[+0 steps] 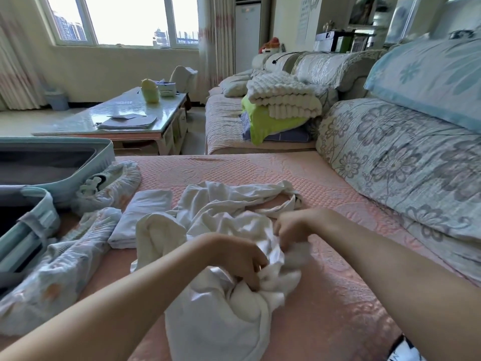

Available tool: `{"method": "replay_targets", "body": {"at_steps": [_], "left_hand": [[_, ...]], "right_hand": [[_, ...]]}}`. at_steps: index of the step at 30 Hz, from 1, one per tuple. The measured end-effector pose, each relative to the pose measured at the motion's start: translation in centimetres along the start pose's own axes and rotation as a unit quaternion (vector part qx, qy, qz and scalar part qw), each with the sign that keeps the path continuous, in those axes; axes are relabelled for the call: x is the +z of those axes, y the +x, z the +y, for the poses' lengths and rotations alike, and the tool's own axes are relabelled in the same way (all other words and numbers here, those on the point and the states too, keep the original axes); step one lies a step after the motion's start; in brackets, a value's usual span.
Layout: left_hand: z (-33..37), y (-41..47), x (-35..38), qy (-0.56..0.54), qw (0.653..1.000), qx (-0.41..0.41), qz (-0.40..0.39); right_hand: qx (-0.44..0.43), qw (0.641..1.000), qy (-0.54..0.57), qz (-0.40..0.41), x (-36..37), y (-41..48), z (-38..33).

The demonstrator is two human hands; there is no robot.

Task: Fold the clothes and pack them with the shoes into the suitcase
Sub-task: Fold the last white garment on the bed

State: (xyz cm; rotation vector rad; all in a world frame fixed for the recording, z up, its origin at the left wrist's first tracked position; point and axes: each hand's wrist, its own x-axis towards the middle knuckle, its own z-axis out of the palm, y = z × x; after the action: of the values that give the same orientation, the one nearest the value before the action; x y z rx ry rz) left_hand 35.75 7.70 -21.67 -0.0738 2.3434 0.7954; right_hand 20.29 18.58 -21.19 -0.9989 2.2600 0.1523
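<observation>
Plenty of bare pink cover (325,295) out to the right and ahead, hemmed on the right by the floral back cushions (403,162), ending at a straight far edge with the coffee table (117,118) beyond. Tighter on the left: open suitcase (59,162) along that side, both halves gaping, a patterned bag (122,178) just beside the far half, a floral cloth (65,256) draped along the near half. Folded white piece (145,212) lying flat between the floral cloth and the heap, touching the heap's edge.

Middle of the cover taken by the crumpled white garment (216,209), long ends trailing off toward the cushions, lower bulk bunched close to the body. Left hand (244,259) sunk into that bunch, fingers curled tight round a wad of cloth. Right hand (291,230) just beside it, motion-blurred, fingers curled and pinching a fold of the same garment. Both hands close together over the near part of the garment, most of the cloth spread beyond and to the left of the grip. Garment and hands well apart from the suitcase.
</observation>
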Motion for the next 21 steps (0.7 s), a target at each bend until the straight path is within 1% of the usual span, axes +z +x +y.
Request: {"method": "replay_targets", "body": {"at_steps": [1,2,3,4,5,6,7,8,9,10,11,14,17,19,21], "left_hand": [[0.1,-0.4,0.0,-0.056,0.996,0.0,-0.067],[0.3,-0.7,0.0,-0.096,0.99,-0.002,-0.108],[0.3,-0.9,-0.4,-0.113,0.988,-0.006,-0.109],[0.2,-1.0,-1.0,-0.112,0.991,-0.004,-0.074],[-0.2,-0.9,-1.9,-0.095,0.995,-0.002,-0.008],[-0.8,-0.9,-3.0,-0.057,0.995,-0.001,0.08],[-1.7,-0.9,-4.1,0.005,0.985,-0.01,0.172],[-2.6,-1.0,-5.0,0.084,0.964,-0.033,0.25],[-3.5,-1.0,-5.6,0.159,0.937,-0.065,0.305],[-4.4,-1.0,-5.9,0.199,0.916,-0.094,0.336],[-5.1,-1.0,-6.2,0.208,0.907,-0.117,0.347],[-6.4,-1.1,-6.7,0.239,0.895,-0.169,0.336],[-7.8,-0.3,-7.6,0.265,0.883,-0.192,0.335],[-8.6,0.6,-7.9,0.223,0.898,-0.203,0.319],[-8.9,1.5,-7.8,0.179,0.917,-0.203,0.292]], "right_hand": [[0.046,0.993,-0.004,-0.109,0.0,-0.5,-0.1],[0.079,0.98,-0.002,-0.185,-0.1,-1.0,-0.2],[0.09,0.974,0.009,-0.209,-0.3,-1.3,-0.1],[0.085,0.977,0.032,-0.194,-0.5,-1.6,-0.1],[0.071,0.985,0.055,-0.148,-0.9,-1.6,-0.2],[0.058,0.993,0.069,-0.071,-1.3,-1.6,-0.3],[0.046,0.996,0.068,0.027,-1.6,-1.4,-0.7],[0.032,0.99,0.041,0.134,-1.8,-1.3,-1.1],[0.022,0.975,0.005,0.22,-1.8,-0.8,-1.6],[0.007,0.963,-0.013,0.27,-1.6,0.1,-2.1],[-0.016,0.957,-0.004,0.29,-1.3,1.0,-2.7],[-0.076,0.953,0.01,0.293,-0.9,3.9,-4.4],[-0.086,0.952,-0.072,0.286,-1.0,7.4,-6.0],[-0.085,0.952,-0.112,0.272,-0.9,9.7,-6.6],[-0.117,0.945,-0.151,0.267,-0.9,11.5,-7.0]]}}
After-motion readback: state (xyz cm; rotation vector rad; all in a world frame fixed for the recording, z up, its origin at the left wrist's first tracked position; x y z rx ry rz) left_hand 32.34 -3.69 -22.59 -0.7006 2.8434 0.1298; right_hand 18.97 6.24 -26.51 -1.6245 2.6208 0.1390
